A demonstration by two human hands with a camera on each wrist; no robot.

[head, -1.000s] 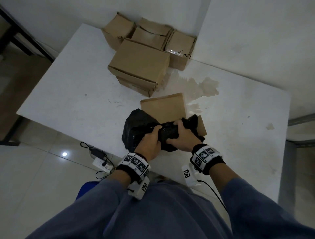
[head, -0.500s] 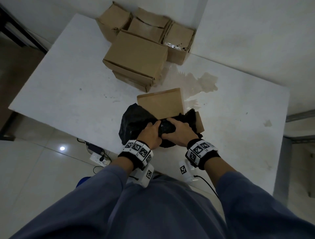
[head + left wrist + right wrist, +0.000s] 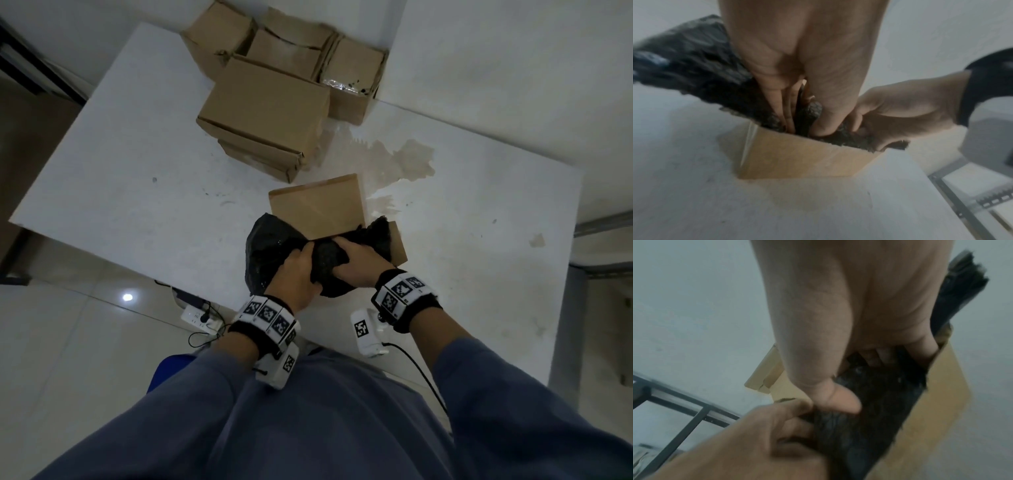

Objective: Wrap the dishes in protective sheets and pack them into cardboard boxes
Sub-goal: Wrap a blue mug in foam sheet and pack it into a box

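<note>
Black wrapped bundle gripped between fingers of left hand, right hand, inside box.

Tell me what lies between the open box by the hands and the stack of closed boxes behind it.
Bare tabletop, stained; head view shows it between open box and stack.

A white worktop carries everything, its surface scuffed and speckled with small dark marks. A pale brownish stain spreads across its middle, and a smaller blotch lies toward the right side. At the far edge stands a cluster of cardboard boxes, packed close together against the wall. Just in front of them a closed box sits on top of a flatter one. Nearer the front edge an open cardboard box rests directly on the worktop, with a black protective sheet spilling out over its left side.
</note>
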